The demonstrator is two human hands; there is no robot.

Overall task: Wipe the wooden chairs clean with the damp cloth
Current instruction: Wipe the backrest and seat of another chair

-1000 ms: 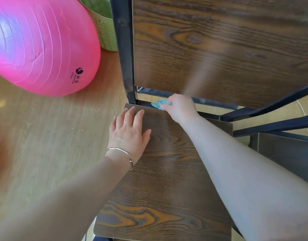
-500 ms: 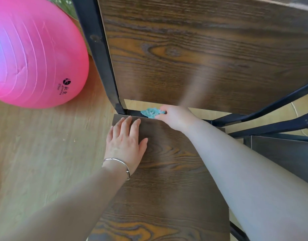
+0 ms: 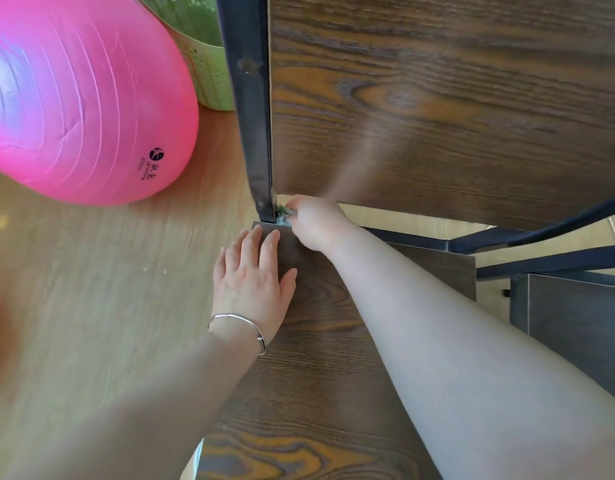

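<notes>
A dark wood-grain chair fills the middle, with its seat [image 3: 320, 382] below me and its backrest [image 3: 437, 109] rising behind on a black metal frame [image 3: 250, 109]. My right hand [image 3: 316, 221] grips a small teal cloth [image 3: 284, 216] and presses it into the seat's back left corner, at the foot of the frame post. Most of the cloth is hidden by my fingers. My left hand [image 3: 254, 282], with a silver bangle on the wrist, rests flat with straight fingers on the seat's left edge.
A big pink exercise ball [image 3: 74, 98] sits on the wooden floor [image 3: 91, 306] at the left. A green basket [image 3: 202, 53] stands behind it, beside the frame post. A second dark chair seat [image 3: 576, 327] is at the right, close to this one.
My right hand has slid the cloth leftward along the back of the seat, into the corner by the frame post. My left hand has stayed flat on the seat.
</notes>
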